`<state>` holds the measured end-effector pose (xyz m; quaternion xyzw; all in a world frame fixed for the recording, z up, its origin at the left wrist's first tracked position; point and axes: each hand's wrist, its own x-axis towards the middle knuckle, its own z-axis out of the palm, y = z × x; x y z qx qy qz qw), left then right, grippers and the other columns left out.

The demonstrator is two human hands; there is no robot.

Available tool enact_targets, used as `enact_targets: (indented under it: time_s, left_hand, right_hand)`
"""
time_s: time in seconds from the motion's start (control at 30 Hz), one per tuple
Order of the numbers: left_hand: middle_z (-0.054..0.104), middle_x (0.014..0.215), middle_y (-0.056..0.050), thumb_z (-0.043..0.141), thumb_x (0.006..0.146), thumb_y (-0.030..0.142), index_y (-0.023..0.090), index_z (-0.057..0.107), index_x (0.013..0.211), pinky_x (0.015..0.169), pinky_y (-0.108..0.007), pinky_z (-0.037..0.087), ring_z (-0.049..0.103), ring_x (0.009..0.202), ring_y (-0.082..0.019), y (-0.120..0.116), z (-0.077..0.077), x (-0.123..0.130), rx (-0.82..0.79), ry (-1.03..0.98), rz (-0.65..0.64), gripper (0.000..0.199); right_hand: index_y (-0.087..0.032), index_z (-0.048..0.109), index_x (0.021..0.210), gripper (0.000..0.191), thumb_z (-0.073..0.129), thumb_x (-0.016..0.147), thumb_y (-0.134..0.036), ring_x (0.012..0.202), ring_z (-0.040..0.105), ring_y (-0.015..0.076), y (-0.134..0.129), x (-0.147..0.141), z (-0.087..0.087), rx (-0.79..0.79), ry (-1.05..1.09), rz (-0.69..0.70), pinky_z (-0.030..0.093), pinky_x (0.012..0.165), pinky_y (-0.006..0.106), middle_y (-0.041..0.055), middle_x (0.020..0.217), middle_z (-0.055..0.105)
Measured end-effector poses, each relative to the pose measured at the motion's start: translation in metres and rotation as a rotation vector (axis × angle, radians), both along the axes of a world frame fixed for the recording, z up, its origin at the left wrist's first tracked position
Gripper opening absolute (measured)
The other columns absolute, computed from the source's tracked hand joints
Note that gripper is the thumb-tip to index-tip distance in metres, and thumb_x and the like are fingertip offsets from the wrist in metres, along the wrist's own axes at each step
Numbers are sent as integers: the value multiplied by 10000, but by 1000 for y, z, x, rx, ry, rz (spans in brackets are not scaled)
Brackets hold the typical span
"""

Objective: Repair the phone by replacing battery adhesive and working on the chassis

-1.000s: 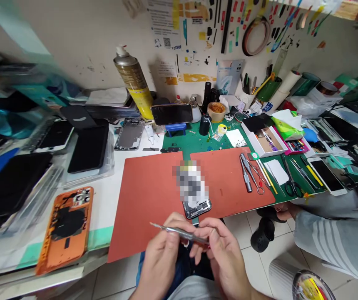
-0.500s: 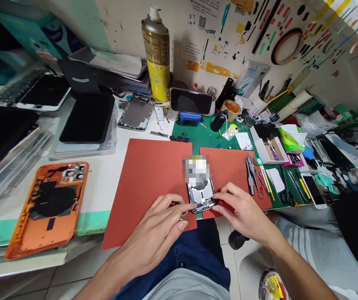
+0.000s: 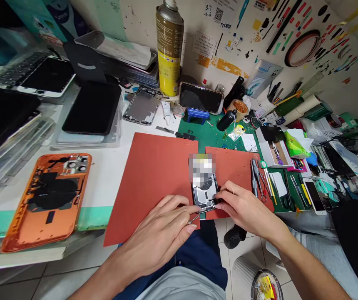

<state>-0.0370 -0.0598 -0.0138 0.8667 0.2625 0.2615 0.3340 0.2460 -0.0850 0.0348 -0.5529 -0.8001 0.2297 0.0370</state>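
An opened phone housing (image 3: 204, 196), silvery inside with a dark rim, lies across the gap between two red-brown mats; its upper part is blurred out. My left hand (image 3: 166, 225) reaches in from the lower left, its index fingertip at the housing's bottom left corner. Between that hand's thumb and fingers sits a slim metal tool, seemingly tweezers (image 3: 193, 219), mostly hidden by the hand. On the other side, my right hand (image 3: 241, 208) has thumb and fingers closed at the housing's lower right edge, gripping it there.
An orange phone back (image 3: 52, 237) lies at the left by the table edge. Screwdrivers (image 3: 254, 177) and scissors (image 3: 288, 193) lie on the right. Behind stand a spray can (image 3: 168, 62), a phone on a blue stand (image 3: 197, 116) and a black bottle (image 3: 227, 121). A bin (image 3: 244, 271) stands below.
The camera view has shifted, so most of the bench sits further right in the picture. Both hands stay at the phone housing's lower end, with only slight finger movement.
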Motion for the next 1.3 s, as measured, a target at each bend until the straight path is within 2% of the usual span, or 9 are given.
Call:
enact_targets:
  time_s: [0.17,0.37,0.57,0.7,0.87,0.97,1.13,1.3]
  left_hand:
    - [785,1153,-74,412,1171,341,203,711,1340,960,-358,545,657,1104,-241,-1,2,1,39,8,14,370]
    - [793,1141,-67,410,1174,331,194,725,1317,965,-344,536,671,1095,-230,0,4,3,84,-9,31,371]
    - [793,1148,-73,404,1172,326,203,725,1320,968,-355,544,673,1087,-236,0,4,3,76,1,35,375]
    - [792,1144,-74,432,1161,321,210,729,1326,978,-366,551,674,1096,-240,-1,3,3,77,-8,42,358]
    - [797,1140,-69,430,1165,323,203,723,1330,971,-362,541,680,1085,-236,-1,2,4,93,-14,50,358]
    - [800,1143,-67,407,1173,324,196,722,1322,968,-359,530,681,1090,-236,-2,3,5,117,-11,51,372]
    - [803,1131,-70,380,1180,324,175,725,1302,968,-364,530,680,1087,-235,-1,3,5,147,-5,52,395]
    - [808,1149,-74,374,1182,335,190,733,1281,985,-379,541,685,1091,-236,-3,1,5,139,11,49,400]
  right_hand:
    - [-215,747,1139,137,631,1080,-171,893,705,210,5,3,-2,-11,-72,73,600,762,342,63,1087,658]
    - [-219,751,1184,173,597,1106,-218,904,701,225,9,6,-1,24,-58,138,603,786,362,73,1077,700]
    - [-222,765,1173,214,558,1121,-210,858,715,208,11,6,0,-56,45,96,599,777,346,61,1035,724]
    - [-253,767,1220,187,662,1070,-215,879,717,200,11,4,-1,-64,145,53,606,791,333,52,1060,719]
    - [-247,785,1178,189,641,1070,-192,918,714,214,11,3,2,-35,71,57,624,811,357,65,1083,677]
    - [-252,764,1241,237,645,1060,-155,950,718,220,13,4,3,-51,16,89,621,831,361,65,1118,671]
    - [-224,765,1191,206,638,1058,-131,856,697,198,17,3,5,-65,-41,141,594,764,333,53,1065,661]
    - [-211,748,1206,187,616,1082,-167,866,706,213,18,4,8,-32,-74,175,595,775,345,64,1065,693]
